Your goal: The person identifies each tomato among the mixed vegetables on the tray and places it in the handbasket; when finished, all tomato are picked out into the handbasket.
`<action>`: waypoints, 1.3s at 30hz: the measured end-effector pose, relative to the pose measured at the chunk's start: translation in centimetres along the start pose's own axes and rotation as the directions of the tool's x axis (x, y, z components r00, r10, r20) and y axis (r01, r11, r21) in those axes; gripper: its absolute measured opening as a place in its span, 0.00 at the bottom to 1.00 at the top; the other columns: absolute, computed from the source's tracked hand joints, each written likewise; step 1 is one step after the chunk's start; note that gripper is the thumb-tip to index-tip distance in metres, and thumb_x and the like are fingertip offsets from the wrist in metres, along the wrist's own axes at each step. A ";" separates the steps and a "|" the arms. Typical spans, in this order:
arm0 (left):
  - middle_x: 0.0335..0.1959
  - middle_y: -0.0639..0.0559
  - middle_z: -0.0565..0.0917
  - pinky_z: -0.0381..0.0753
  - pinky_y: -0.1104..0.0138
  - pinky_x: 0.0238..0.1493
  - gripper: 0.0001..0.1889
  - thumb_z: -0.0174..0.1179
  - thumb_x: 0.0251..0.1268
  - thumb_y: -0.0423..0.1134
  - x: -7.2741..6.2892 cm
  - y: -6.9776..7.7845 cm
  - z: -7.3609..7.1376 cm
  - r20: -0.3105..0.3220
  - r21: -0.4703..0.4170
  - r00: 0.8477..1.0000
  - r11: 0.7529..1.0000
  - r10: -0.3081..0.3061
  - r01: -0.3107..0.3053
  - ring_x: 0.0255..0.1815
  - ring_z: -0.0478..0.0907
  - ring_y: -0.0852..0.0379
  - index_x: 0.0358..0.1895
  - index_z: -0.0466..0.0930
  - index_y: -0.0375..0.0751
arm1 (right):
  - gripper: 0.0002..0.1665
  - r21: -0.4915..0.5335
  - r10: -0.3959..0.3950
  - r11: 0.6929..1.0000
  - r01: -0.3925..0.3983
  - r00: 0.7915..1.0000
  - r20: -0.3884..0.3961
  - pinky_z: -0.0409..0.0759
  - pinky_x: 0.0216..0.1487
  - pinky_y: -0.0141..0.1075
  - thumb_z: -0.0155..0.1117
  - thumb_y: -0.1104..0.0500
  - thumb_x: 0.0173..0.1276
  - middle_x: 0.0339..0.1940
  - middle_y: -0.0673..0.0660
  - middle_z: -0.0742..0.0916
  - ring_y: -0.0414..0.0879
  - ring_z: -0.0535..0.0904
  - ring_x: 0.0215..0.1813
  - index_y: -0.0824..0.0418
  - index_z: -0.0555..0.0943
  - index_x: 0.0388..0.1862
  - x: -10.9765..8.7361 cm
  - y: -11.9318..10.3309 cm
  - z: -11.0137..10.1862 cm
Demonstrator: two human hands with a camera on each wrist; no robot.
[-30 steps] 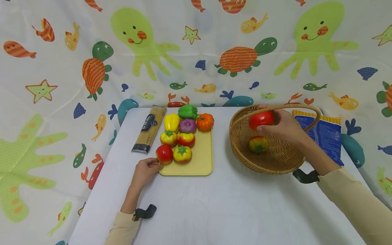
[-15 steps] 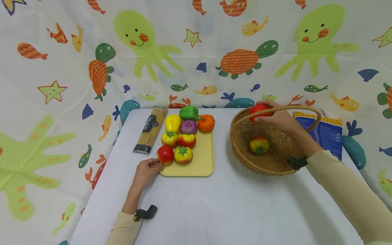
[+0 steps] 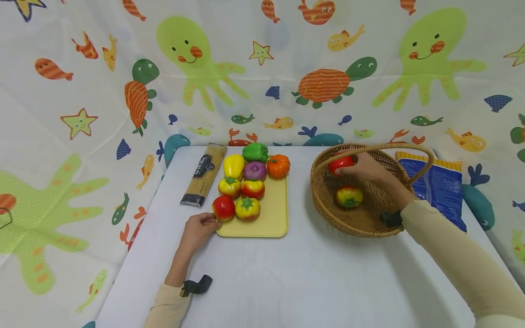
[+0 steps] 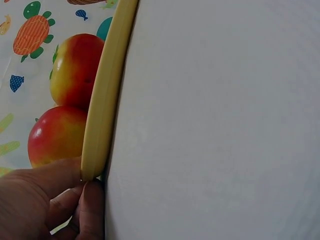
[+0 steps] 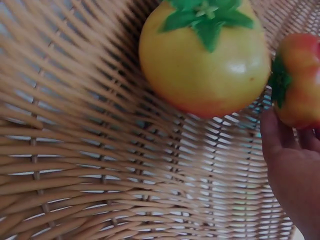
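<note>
My left hand (image 3: 198, 231) pinches the near-left corner of a yellow tray (image 3: 272, 218), thumb above and fingers below in the left wrist view. On that tray lie several toy tomatoes, among them a red tomato (image 3: 223, 208) closest to the hand, plus a yellow bell pepper (image 3: 234, 166), a green bell pepper (image 3: 255, 152), a purple onion (image 3: 255, 171) and an orange pumpkin (image 3: 278, 166). Inside the wicker basket (image 3: 334, 218) my right hand (image 3: 365, 168) grips a red tomato (image 5: 300, 80). Beside it a yellow-red tomato (image 5: 205, 65) lies in the basket.
A pack of spaghetti (image 3: 204, 175) lies left of the tray. A blue bag (image 3: 436, 187) with a yellow edge lies right of the basket, whose handle (image 3: 418, 148) arches over the right forearm. A curtain (image 3: 262, 68) printed with sea animals hangs behind the white table (image 3: 295, 278).
My right hand has lowered the red tomato from the basket's far rim, behind the handle, deeper into the basket. The left hand stays at the tray corner; the head view shifts slightly.
</note>
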State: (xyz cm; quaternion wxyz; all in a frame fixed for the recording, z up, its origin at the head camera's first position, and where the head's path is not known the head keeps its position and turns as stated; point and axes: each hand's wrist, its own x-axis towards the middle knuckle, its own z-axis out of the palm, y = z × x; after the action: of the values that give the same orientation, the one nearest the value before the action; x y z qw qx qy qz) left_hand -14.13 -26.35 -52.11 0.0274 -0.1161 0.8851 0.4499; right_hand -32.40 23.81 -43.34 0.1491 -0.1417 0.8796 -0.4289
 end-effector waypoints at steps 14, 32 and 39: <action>0.39 0.46 0.85 0.83 0.64 0.43 0.21 0.67 0.62 0.40 -0.1 0.0 0.0 0.000 0.011 1.000 1.000 -0.005 0.005 0.39 0.81 0.52 0.54 0.82 0.31 | 0.42 0.061 -0.010 0.998 -0.002 0.983 0.183 0.72 0.60 0.52 0.72 0.53 0.63 0.62 0.64 0.75 0.58 0.72 0.59 0.64 0.65 0.70 0.5 1.8 -0.6; 0.39 0.46 0.85 0.83 0.64 0.41 0.20 0.68 0.61 0.39 0.1 -0.1 0.2 -0.005 0.008 1.000 1.000 -0.003 0.003 0.38 0.82 0.52 0.53 0.82 0.31 | 0.44 0.066 -0.015 0.998 -0.001 0.972 0.234 0.66 0.65 0.58 0.74 0.54 0.61 0.68 0.65 0.71 0.61 0.66 0.66 0.63 0.64 0.72 0.5 3.3 -1.2; 0.38 0.46 0.85 0.83 0.65 0.41 0.19 0.68 0.60 0.38 0.2 -0.1 0.3 -0.013 0.008 1.000 1.000 0.012 -0.012 0.38 0.82 0.53 0.52 0.82 0.31 | 0.50 0.046 0.020 0.998 -0.032 0.971 0.236 0.63 0.67 0.59 0.75 0.51 0.59 0.68 0.66 0.69 0.62 0.66 0.66 0.64 0.61 0.74 0.5 3.1 -1.4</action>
State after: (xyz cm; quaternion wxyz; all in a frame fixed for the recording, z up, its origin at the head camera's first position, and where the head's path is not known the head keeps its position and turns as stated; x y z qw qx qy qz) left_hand -14.30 -26.16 -52.41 0.0197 -0.1137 0.8876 0.4460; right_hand -33.73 26.43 -45.05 0.2616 -0.1762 0.8466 -0.4288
